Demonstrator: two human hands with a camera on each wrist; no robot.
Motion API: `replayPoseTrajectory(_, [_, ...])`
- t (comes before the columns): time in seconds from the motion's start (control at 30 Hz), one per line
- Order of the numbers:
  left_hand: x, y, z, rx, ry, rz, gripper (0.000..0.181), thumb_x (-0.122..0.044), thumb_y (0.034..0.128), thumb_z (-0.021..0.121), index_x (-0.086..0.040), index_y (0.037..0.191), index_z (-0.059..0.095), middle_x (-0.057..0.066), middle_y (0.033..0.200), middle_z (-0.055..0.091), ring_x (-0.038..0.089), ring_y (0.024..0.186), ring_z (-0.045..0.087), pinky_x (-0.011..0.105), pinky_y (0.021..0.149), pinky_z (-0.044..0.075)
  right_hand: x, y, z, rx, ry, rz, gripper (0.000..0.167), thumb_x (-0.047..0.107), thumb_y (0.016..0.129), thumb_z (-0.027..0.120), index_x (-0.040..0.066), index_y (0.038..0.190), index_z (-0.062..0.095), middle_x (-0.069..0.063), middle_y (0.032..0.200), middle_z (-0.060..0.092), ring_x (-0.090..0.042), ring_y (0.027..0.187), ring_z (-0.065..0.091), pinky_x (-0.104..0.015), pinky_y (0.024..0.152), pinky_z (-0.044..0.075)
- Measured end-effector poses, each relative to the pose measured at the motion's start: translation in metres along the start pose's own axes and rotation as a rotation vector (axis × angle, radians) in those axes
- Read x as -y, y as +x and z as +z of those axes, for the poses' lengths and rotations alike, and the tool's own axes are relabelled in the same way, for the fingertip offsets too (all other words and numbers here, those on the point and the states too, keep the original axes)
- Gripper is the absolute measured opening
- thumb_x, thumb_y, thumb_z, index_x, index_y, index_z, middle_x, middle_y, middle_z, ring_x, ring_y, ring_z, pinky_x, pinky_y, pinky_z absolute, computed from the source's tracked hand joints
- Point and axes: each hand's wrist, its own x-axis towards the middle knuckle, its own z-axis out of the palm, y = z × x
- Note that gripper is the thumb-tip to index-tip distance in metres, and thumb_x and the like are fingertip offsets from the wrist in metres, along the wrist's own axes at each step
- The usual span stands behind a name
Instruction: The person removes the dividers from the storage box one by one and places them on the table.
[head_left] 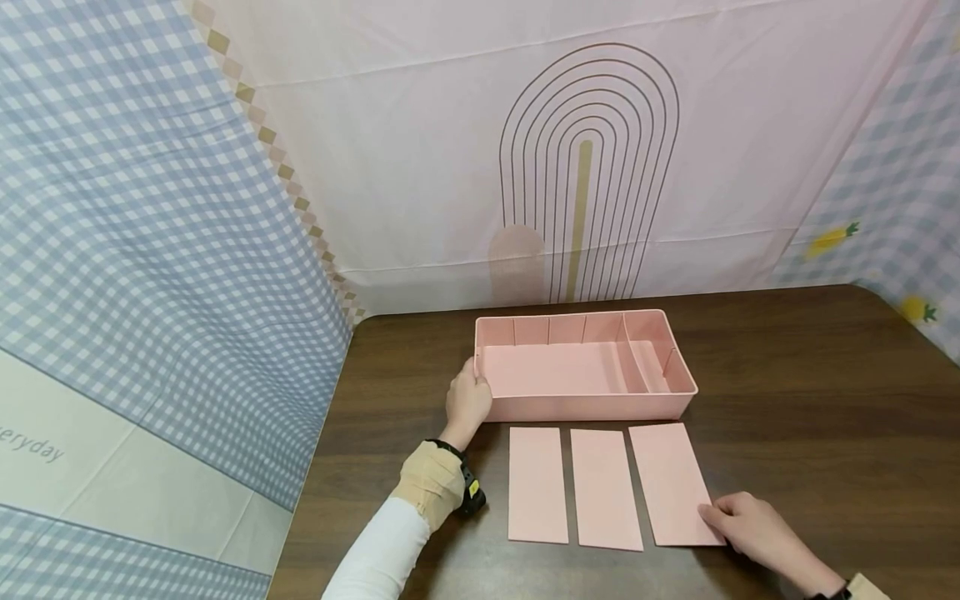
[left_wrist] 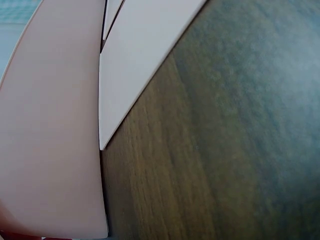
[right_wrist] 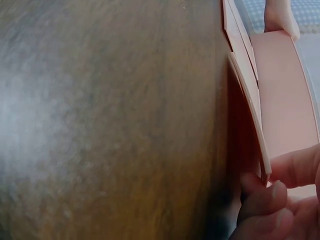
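Note:
A pink open-topped box sits on the table, with an upright divider across its right part. My left hand grips the box's left wall. Three flat pink panels lie in a row in front of the box: a left panel, a middle panel and a right panel. At the right panel's near right corner, my right hand pinches it between thumb and fingers. The right wrist view shows that panel's edge raised a little off the table, fingertips beneath it.
The dark wooden table runs back to a pale hanging cloth with an arch pattern. A blue checked cloth hangs on the left, another checked cloth on the right. Thin vertical ribs line the box's inner back wall.

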Motion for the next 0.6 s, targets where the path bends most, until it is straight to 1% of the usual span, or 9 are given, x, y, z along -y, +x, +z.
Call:
replayPoseTrajectory(0.3, [-0.0001,0.0000,-0.0004,-0.011,0.005,-0.001,0.041,-0.013,0.0882,0.038,-0.006,0.128,0.044,0.017,0.118,0.056,0.034,0.103,0.056,0.047,0.082,0.044,-0.0001,0.0001,0.0010,-0.004,-0.024,0.002,0.036,0.025,0.085,0.050,0.010,0.052,0.046,0.005,0.044,0.038,-0.007,0.040,0.035,-0.021,0.041,0.028])
replayPoseTrajectory(0.6, [-0.0009,-0.0010,-0.0004,-0.010,0.001,0.005,0.039,-0.014,0.0890,0.038,-0.007,0.127,0.046,0.016,0.117,0.057,0.034,0.101,0.057,0.047,0.080,0.045,0.0008,-0.0009,0.0019,-0.026,-0.081,0.002,0.038,0.025,0.085,0.050,0.011,0.050,0.044,0.005,0.044,0.036,-0.007,0.041,0.033,-0.021,0.042,0.026])
